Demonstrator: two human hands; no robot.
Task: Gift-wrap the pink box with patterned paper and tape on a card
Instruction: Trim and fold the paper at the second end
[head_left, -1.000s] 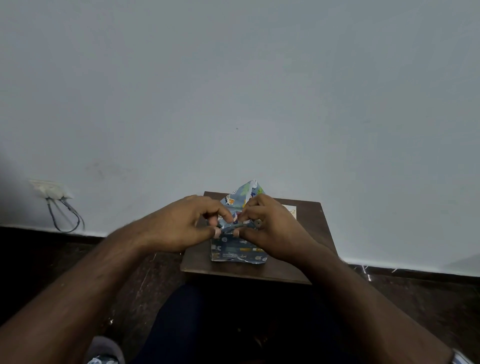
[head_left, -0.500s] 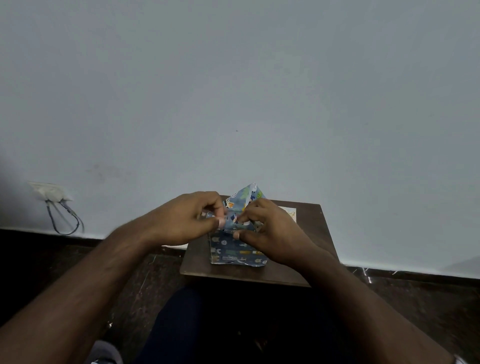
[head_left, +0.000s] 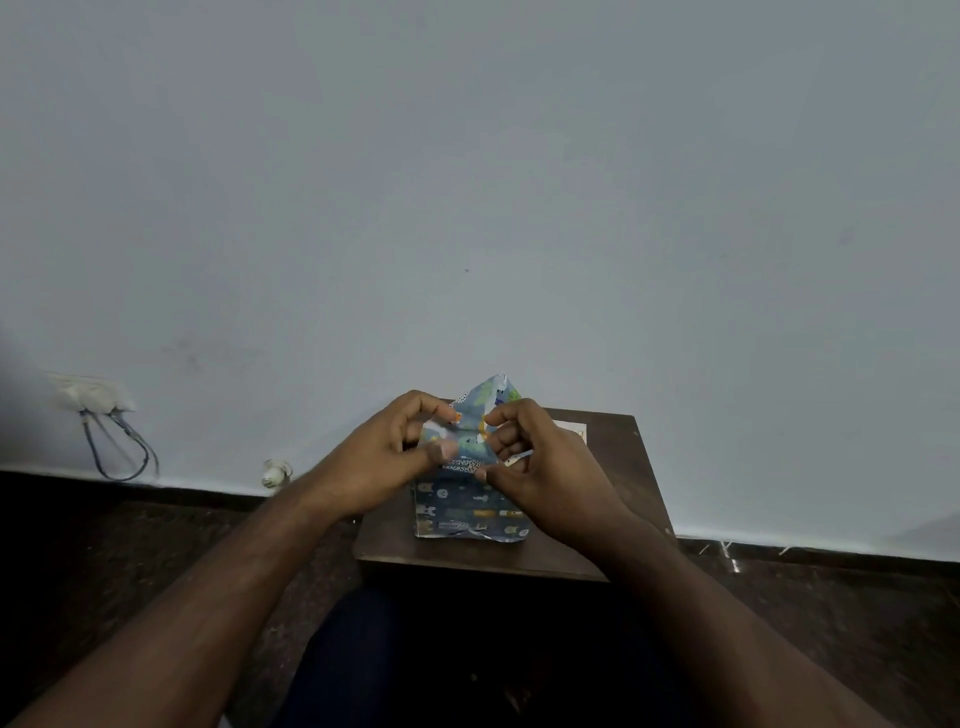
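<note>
Behind everything, a plain pale wall (head_left: 467, 182), with a wall socket (head_left: 91, 392) and hanging cables (head_left: 119, 447) low on the left, and a small white object (head_left: 274, 470) at the foot of the wall. Below, dark floor (head_left: 130, 571). In the middle, a small dark wooden table (head_left: 613, 519).

On the table, the box in patterned paper (head_left: 467, 512), standing at about the centre, near face fully covered; no pink visible anywhere. At the far end, a pointed flap (head_left: 491, 402) of the paper sticking up. Behind the right hand, a pale card (head_left: 574, 431) flat on the table, only partly seen.

Left hand (head_left: 384, 457) and right hand (head_left: 540, 462) close together over the far end of the box, both with fingers curled and pinching the paper there, thumb tips almost meeting.

Compared with a second ago: box a little further from the near table edge, flap more opened and standing higher between the fingers, hands slightly more apart at the top. Probably the end fold in progress, side parts pressed in, triangle ready for folding down. Tape not seen; card not yet attached. Near end looks closed already, so wrapping seems well advanced.
</note>
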